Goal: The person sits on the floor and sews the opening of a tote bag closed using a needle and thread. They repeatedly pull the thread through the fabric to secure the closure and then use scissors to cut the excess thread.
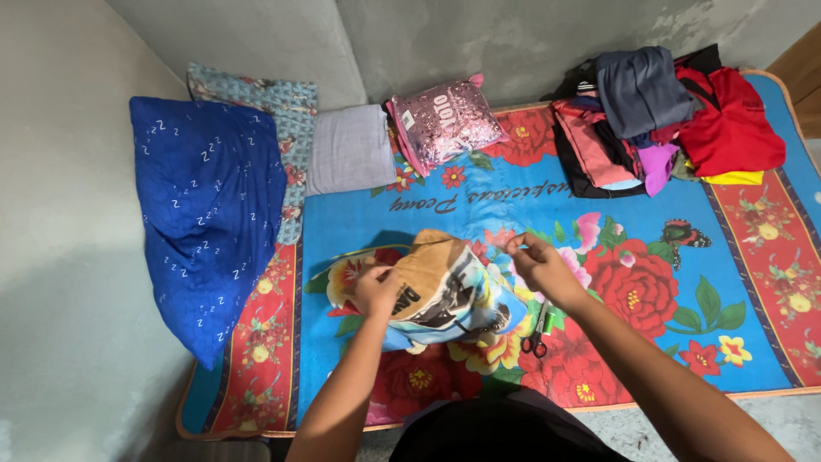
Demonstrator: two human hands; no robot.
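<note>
Two hands worked over a printed garment (445,291) that lay bunched on the floral blue mat (513,205), just in front of the person. The left hand (376,291) was clenched on the garment's left edge, gripping the brown and pictured fabric. The right hand (539,265) hovered just above and to the right of it, thumb and forefinger pinched together as if on something very thin, perhaps a thread or needle; what they held was too small to tell. Judged from this, the work in hand looked like hand-sewing or mending on the cloth, at the stage of drawing something fine away from the fabric. A further pull would call for the left hand to keep the cloth steady while the right kept its pinch tight.

A pair of scissors (539,334) with dark handles lay on the mat just beside the garment, under the right forearm, with a small green object touching them. Well apart, at the far edge, sat a sequinned pink pouch (445,120), a folded grey cloth (351,150) and a heap of clothes (667,115) in red, grey, black and pink. A blue pillow (205,214) lay at the left against the wall. Nothing stood between the hands and the garment; only the scissors lay close enough to be nudged by the right arm
</note>
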